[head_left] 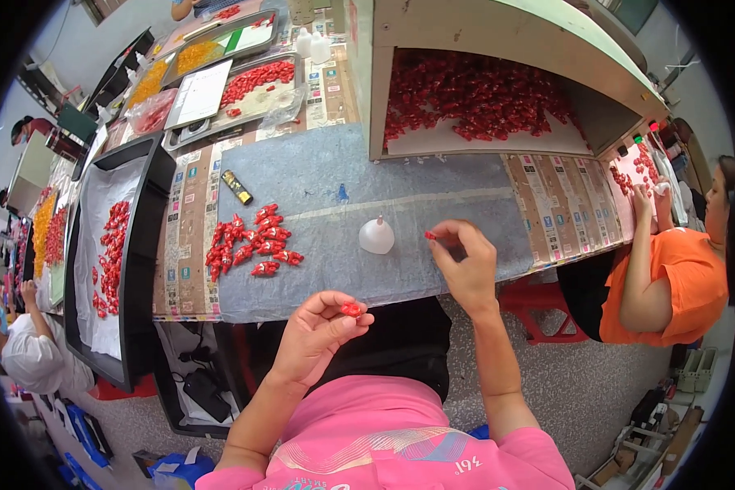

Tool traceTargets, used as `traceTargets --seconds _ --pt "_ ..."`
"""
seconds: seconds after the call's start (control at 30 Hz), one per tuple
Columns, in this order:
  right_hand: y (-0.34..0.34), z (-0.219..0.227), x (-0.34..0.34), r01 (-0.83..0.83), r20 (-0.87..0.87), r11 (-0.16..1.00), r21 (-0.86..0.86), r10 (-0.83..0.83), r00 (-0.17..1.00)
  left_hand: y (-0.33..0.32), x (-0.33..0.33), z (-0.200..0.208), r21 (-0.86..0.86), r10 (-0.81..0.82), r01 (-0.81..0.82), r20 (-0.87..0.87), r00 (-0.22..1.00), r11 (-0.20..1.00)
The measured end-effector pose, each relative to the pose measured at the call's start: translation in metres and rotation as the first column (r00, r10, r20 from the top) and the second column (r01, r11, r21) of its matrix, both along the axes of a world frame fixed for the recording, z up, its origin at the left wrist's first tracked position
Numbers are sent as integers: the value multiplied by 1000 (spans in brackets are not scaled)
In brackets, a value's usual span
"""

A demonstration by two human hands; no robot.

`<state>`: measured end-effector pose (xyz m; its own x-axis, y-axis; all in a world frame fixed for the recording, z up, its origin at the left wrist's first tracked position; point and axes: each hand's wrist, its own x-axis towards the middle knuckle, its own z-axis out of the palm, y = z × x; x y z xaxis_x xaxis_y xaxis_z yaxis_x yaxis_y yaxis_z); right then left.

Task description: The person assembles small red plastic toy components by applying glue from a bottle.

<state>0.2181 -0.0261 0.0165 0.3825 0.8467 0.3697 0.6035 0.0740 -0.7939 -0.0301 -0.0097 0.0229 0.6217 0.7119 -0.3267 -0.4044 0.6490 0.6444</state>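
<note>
Near the table's front edge, my left hand point(317, 333) is closed on a small red plastic piece point(352, 309), held between thumb and fingers. Farther right, over the grey mat point(327, 175), my right hand point(469, 263) pinches a smaller red part point(430, 235) at its fingertips; its exact kind is too small to make out. A white squeeze bottle with a narrow tip point(376, 236) stands on the mat, just left of my right hand. Left of it lies a loose pile of small red plastic figures point(253, 241). Behind the pile is a black and yellow cylinder point(237, 187).
A black tray point(165, 163) with red pieces sits at the left. Beyond the mat stands a large pale box point(490, 151) with an open front, heaped with red pieces. Metal trays point(298, 82) lie at the back left. A co-worker in orange point(670, 282) sits at the right.
</note>
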Motion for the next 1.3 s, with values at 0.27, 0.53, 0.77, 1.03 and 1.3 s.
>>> traceTargets --seconds 0.27,0.53,0.77,1.03,1.3 --pt "-30 5 -34 -297 -607 945 136 317 729 1 6 3 34 13 -13 21 1000 999" --pt "-46 16 -58 -408 -563 910 75 376 736 -3 5 -1 98 32 -34 16 999 995" --pt "-47 23 -72 -337 -270 937 93 350 897 -6 5 -4 235 62 -64 15 998 970" --pt "-48 21 -75 -341 -271 934 109 358 894 -7 9 -4 471 124 -101 -17 992 876" --pt "-47 20 -75 -342 -258 934 108 358 897 -8 10 -6 628 201 -94 -102 974 772"
